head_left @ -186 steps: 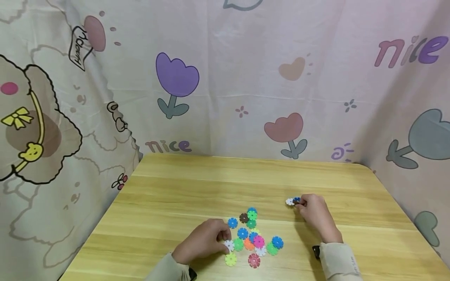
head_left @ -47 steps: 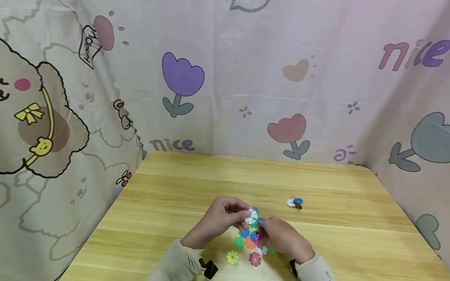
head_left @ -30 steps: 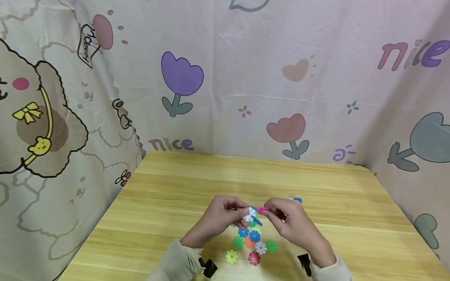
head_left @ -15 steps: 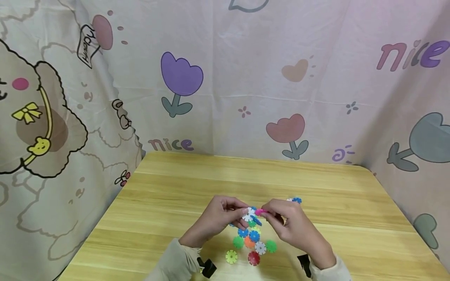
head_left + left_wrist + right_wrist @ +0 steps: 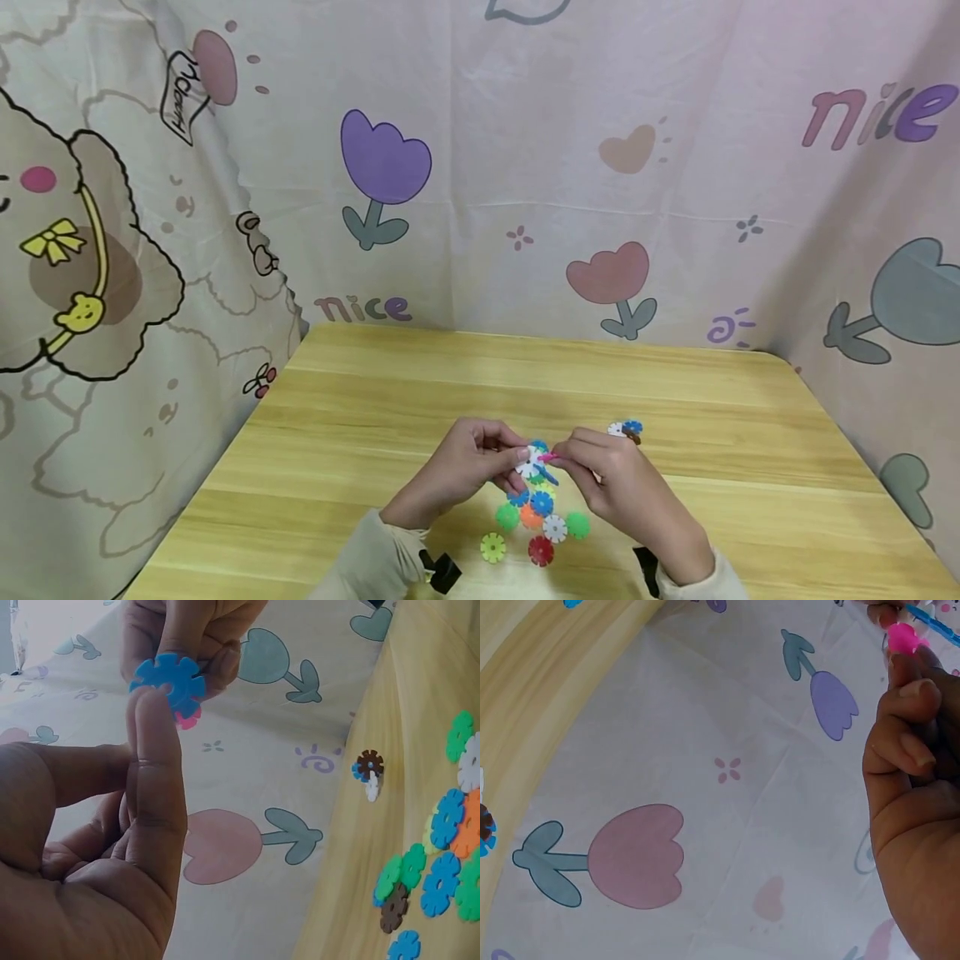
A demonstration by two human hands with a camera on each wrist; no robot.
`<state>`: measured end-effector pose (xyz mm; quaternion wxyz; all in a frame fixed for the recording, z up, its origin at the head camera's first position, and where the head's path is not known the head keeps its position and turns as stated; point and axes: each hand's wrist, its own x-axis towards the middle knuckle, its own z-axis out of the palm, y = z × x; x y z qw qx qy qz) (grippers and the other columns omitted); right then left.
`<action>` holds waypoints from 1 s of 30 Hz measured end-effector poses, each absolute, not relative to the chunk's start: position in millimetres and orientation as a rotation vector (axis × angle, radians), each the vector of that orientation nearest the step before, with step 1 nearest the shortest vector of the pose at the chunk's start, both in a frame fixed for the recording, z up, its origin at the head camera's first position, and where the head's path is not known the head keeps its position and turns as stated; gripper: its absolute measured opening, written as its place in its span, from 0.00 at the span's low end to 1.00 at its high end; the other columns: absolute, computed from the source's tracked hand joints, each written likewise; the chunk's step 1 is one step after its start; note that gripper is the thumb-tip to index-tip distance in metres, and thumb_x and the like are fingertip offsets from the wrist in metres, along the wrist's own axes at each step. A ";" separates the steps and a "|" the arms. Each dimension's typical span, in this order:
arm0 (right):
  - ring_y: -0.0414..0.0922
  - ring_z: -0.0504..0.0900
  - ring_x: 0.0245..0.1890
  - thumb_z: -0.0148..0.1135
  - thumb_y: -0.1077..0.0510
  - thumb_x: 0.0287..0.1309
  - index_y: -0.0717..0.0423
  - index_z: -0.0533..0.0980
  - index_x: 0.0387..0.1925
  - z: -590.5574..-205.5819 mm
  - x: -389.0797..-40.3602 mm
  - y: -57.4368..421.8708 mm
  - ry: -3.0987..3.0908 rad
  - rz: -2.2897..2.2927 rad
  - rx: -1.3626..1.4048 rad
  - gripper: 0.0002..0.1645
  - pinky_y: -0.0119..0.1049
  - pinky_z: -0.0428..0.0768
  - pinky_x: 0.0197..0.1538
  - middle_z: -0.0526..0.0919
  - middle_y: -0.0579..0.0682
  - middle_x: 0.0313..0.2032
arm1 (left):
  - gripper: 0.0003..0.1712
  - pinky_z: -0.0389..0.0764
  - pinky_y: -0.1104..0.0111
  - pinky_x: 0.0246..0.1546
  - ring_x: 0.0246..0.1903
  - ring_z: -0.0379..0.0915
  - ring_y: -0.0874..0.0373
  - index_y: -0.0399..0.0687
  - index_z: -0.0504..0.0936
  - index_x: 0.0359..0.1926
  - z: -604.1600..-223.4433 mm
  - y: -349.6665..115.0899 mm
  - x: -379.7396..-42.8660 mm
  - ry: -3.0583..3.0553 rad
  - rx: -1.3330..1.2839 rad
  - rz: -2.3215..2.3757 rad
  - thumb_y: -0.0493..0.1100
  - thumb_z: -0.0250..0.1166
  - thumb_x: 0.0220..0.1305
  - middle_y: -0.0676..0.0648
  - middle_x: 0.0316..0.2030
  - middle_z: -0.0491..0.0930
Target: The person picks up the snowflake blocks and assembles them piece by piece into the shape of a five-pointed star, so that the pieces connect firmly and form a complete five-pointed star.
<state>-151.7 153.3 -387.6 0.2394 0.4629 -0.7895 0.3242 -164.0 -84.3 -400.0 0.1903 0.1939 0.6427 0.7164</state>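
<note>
- The background is filled by a pale cloth [image 5: 517, 83], printed with tulips, hearts and the word "nice".
- In front of it a wood-grain worktop [image 5: 375, 392] is seen, with small toothed discs spread on its near part.
- Both forearms are covered by pale sleeves [image 5: 367, 562], and a black device [image 5: 442, 573] is worn at the left wrist.
- The left hand's grip [image 5: 468, 462] is closed in a pinch: a white disc [image 5: 527, 468] is held between thumb and fingers, above the spread discs.
- The right hand's grip [image 5: 626, 475] is also pinched, and a pink disc [image 5: 550, 457] is grasped at the fingertips; its edge is brought against the white disc, but whether it is slotted in cannot be told.
- Below the hands, a yellow disc [image 5: 492, 547], a red disc [image 5: 541, 550], a loose white disc [image 5: 555, 528] and green discs [image 5: 577, 525] are laid out; an orange disc [image 5: 531, 520] is partly covered by a loose blue disc [image 5: 542, 503].
- Beyond the right hand, a cluster [image 5: 625, 429] is formed by white, blue and brown discs, touching one another.
- A blue disc [image 5: 550, 476] is carried against the white disc, set at an angle to it.
</note>
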 end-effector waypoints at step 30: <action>0.27 0.72 0.22 0.70 0.70 0.62 0.51 0.86 0.33 -407.8 -170.5 163.3 -2.408 1.049 1.238 0.11 0.23 0.77 0.26 0.85 0.39 0.29 | 0.13 0.89 0.60 0.31 0.25 0.85 0.53 0.30 0.86 0.47 -428.7 -78.1 -176.0 2.004 0.384 1.921 0.40 0.66 0.74 0.35 0.33 0.85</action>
